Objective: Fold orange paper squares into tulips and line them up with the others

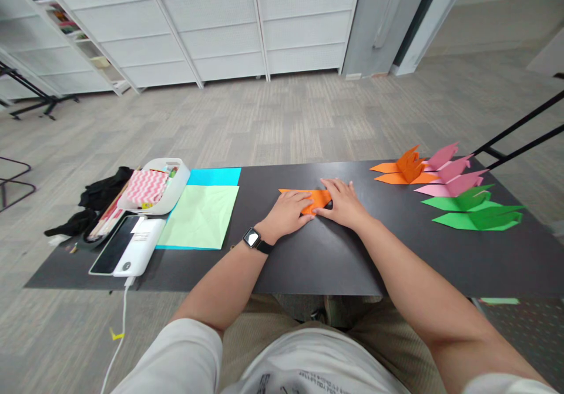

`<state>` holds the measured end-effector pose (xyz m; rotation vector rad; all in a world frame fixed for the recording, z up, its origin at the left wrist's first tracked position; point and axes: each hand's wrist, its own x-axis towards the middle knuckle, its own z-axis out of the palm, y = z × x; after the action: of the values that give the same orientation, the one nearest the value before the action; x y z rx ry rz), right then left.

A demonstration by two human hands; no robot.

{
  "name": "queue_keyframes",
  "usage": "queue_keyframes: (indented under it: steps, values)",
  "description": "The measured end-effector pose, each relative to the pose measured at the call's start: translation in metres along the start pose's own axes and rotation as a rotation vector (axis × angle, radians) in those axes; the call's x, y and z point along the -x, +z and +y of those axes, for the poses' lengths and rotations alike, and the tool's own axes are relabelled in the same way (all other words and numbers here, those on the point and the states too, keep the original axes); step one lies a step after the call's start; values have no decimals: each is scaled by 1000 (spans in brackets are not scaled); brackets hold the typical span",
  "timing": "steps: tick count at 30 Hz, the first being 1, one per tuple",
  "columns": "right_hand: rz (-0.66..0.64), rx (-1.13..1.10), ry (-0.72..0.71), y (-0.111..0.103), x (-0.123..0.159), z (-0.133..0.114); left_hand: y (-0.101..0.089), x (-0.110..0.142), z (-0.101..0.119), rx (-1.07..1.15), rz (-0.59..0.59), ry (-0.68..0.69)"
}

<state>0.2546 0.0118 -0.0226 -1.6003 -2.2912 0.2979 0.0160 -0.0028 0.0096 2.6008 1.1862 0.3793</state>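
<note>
A folded piece of orange paper lies on the dark table in front of me, partly covered by both hands. My left hand, with a black watch on its wrist, is closed over the paper's left part, fingers on top and thumb near the front edge. At the paper's right end is my right hand, its fingers spread and its thumb against the front edge. Finished folded paper birds stand at the right: orange ones, pink ones and green ones.
Light green paper sheets lie over blue sheets on the left. Beyond them are a white basket with a pink-striped pouch, a phone, a white power bank with a cable, and black cloth.
</note>
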Motion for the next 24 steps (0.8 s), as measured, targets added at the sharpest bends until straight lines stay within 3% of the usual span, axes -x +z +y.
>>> queue_keyframes:
  steps: [24]
  values:
    - [95, 63, 366, -9, -11, 51, 2, 0, -2, 18, 4, 0]
